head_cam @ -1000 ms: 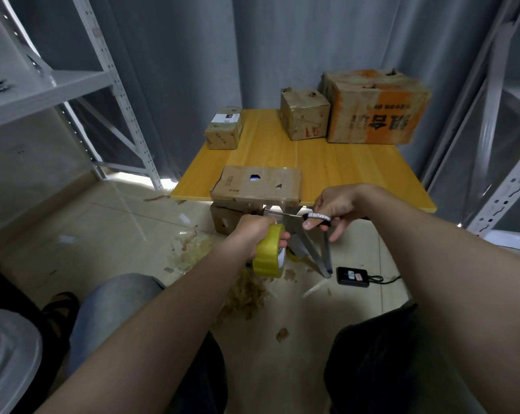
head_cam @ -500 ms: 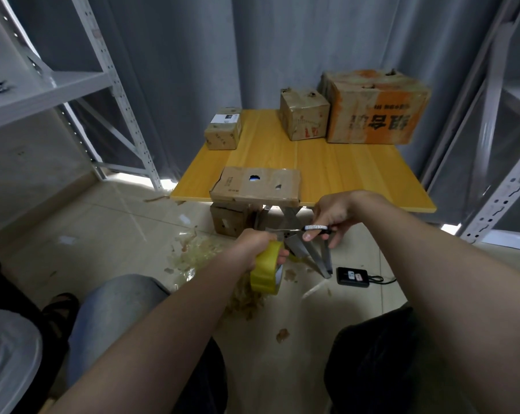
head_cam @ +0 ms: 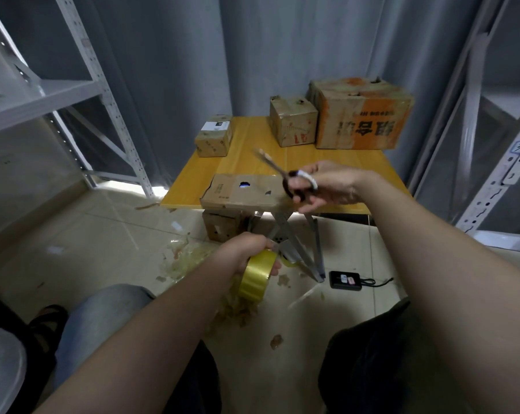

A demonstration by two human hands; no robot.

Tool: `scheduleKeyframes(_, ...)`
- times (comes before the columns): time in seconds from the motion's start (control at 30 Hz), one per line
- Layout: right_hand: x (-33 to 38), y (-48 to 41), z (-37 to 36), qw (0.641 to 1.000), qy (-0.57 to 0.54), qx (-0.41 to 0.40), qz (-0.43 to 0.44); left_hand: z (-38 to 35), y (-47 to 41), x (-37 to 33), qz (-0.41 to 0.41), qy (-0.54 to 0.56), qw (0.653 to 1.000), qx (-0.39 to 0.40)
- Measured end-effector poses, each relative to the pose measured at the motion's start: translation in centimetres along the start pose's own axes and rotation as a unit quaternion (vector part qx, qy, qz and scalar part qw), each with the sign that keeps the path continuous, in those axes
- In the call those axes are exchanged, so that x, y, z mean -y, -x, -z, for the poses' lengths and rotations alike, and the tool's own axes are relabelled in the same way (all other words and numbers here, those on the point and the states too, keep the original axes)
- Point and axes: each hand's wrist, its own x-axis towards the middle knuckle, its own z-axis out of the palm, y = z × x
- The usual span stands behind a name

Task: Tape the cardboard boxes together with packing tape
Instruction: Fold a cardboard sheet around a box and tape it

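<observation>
- The person's left hand (head_cam: 242, 251) is gripping a roll of yellow packing tape (head_cam: 257, 277), fingers curling round it, low over the floor in front of the knees.
- Crumpled tape scraps (head_cam: 187, 258) are lying on the floor tiles just left of that hand, with more scraps beneath the roll.
- A black device (head_cam: 344, 280) with a cable is sitting on the floor to the right, beside the worktop's metal legs (head_cam: 311, 252).
- One cardboard box (head_cam: 221, 228) is standing on the floor under the worktop's near edge, partly hidden by it.
- The right hand (head_cam: 333, 186) is holding a pair of scissors (head_cam: 275, 167) by the handles above the near edge of the worktop (head_cam: 252, 162), blades pointing up and left; motion is blurring them, so whether the blades are apart cannot be told.
- A flat box (head_cam: 243, 192) is lying at the near edge, its top pierced by holes; its right end is being covered by the right hand.
- A small box with a white label (head_cam: 214, 135) is sitting at the far left.
- A medium box (head_cam: 293, 121) and a large orange-printed box (head_cam: 360, 115) are standing side by side at the far right, touching or nearly so.
- All the boxes are showing closed tops, so their contents are not showing.
- Metal shelving (head_cam: 103, 85) is rising on the left, and a grey curtain (head_cam: 282, 40) is hanging behind.
- The count is coming to five boxes, one tape roll, one pair of scissors.
</observation>
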Motion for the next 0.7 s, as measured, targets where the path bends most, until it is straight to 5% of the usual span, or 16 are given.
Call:
scheduleKeyframes(0.1,-0.7,-1.1,1.2,0.975,0.037,-0.214,0.039,0.4,0.4,-0.9,0.008,-0.006,1.0,0.019)
scheduleKeyframes(0.17,-1.8,-1.5,2.3,0.907,0.244,-0.341,-0.037,0.7,0.6,-1.2,0.021,-0.024,0.999,0.03)
scheduleKeyframes(0.23,-2.9,-1.5,3.1,0.811,0.419,-0.39,-0.124,1.1,0.5,-1.4,0.025,-0.038,0.998,0.033)
scheduleKeyframes(0.3,-3.6,-1.7,3.2,0.774,0.48,-0.385,-0.152,1.5,0.4,-1.5,0.026,-0.043,0.998,0.03)
scheduleKeyframes(0.43,-2.5,-2.3,2.7,0.759,0.519,-0.35,-0.176,2.0,0.1,-1.5,0.03,-0.041,0.998,0.03)
scheduleKeyframes(0.53,-1.2,-3.7,1.3,0.754,0.517,-0.395,-0.083,2.1,-0.5,-1.3,0.028,-0.037,0.998,0.035)
scheduleKeyframes(0.63,-0.5,-6.0,-2.0,0.812,0.439,-0.365,0.118,2.2,-1.0,-1.0,0.021,-0.029,0.998,0.044)
scheduleKeyframes(0.7,-0.9,-7.8,-4.4,0.841,0.439,-0.28,0.144,2.2,-1.3,-0.8,0.027,-0.007,0.998,0.051)
